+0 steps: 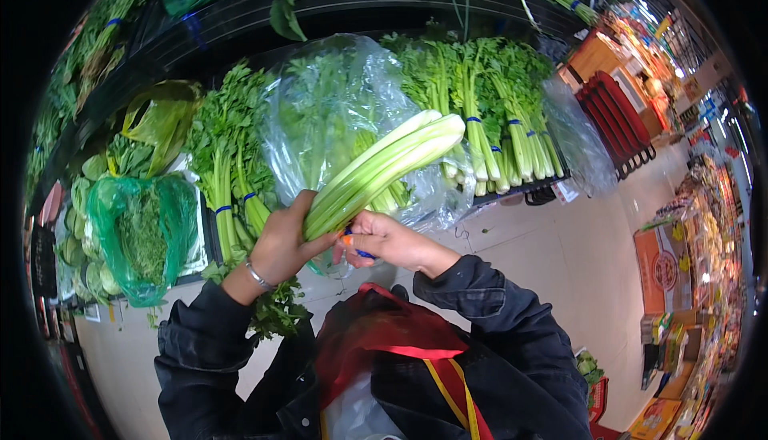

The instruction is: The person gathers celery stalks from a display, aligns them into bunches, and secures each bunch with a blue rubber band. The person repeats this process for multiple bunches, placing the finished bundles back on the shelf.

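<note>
My left hand grips a bunch of celery around its stalks. The pale root end points up and right, and the leaves hang below my left wrist. Beside the stalks, my right hand has its fingers curled around a small blue-and-orange item. Fingers hide most of that item, so its kind is unclear. Under the held celery lies a clear plastic bag with more leafy celery inside. Banded celery bunches stand to its right, and others stand to its left.
A green plastic bag of fine greens and several cabbages sit at left. Red stacked crates stand beyond the display's right end. Tiled floor runs alongside. A red apron hangs at my front.
</note>
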### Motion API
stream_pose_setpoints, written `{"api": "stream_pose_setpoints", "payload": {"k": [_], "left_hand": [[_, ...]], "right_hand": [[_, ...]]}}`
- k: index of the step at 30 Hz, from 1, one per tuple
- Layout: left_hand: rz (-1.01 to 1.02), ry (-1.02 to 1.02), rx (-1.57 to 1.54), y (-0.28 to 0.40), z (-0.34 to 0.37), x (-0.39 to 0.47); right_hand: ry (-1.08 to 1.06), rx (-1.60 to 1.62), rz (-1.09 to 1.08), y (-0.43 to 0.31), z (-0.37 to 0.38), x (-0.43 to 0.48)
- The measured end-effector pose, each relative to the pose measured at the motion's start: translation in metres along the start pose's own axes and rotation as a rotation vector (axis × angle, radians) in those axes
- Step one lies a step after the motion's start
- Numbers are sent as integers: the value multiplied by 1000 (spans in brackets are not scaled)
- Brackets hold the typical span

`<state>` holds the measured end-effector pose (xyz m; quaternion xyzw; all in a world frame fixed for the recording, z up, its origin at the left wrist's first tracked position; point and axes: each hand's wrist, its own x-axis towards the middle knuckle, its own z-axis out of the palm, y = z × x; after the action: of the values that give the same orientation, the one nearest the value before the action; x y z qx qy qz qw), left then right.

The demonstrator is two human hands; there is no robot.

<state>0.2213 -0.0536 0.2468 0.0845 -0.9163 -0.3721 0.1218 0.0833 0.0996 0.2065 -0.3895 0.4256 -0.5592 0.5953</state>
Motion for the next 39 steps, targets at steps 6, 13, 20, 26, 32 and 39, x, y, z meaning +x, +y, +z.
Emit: {"api": "stream_pose_setpoints", "payload": {"k": [6, 13, 20, 26, 32, 39], "left_hand": [[155, -195, 205, 49, -30, -20], [624, -171, 785, 58, -40, -34], [533, -137, 893, 15, -26, -4], [-6, -27, 644, 0, -33, 27], [122, 167, 369, 20, -61, 26], [62, -76, 112, 52, -63, 6]], "right_hand": [[-3, -239, -392, -2, 3, 0], [-258, 333, -269, -90, -11, -27], [-41, 472, 9, -115, 21, 11], [240, -201, -393, -52, 81, 3], [490, -289, -479, 11, 50, 11], [360, -546, -596, 20, 15, 19]]}}
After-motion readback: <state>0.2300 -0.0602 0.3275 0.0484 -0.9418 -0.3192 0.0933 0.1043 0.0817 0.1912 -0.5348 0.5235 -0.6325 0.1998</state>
